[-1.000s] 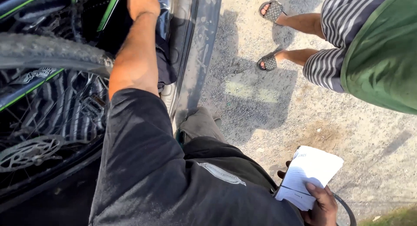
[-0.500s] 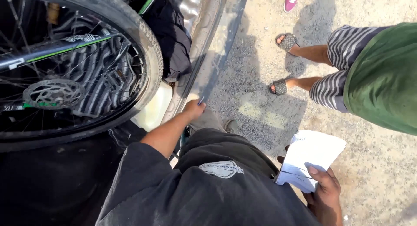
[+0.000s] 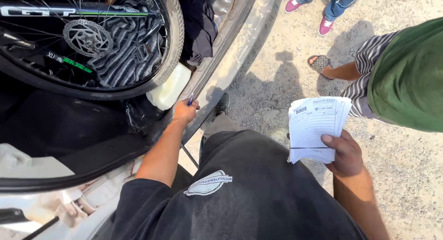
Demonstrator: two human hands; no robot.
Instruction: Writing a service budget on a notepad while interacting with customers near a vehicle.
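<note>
The dark-lined car boot floor is carrying a bicycle wheel, a striped cloth and a pale plastic jug, while the gravel ground alongside is bearing bystanders' sandalled and pink-shoed feet.

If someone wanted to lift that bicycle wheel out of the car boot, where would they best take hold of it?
Probably the tyre's lower right curve on the bicycle wheel, coming from the boot opening: that arc faces outward and sits nearest the left hand. The spokes and brake disc look thin and awkward to grip. Wrap the fingers round tyre and rim together.
</note>
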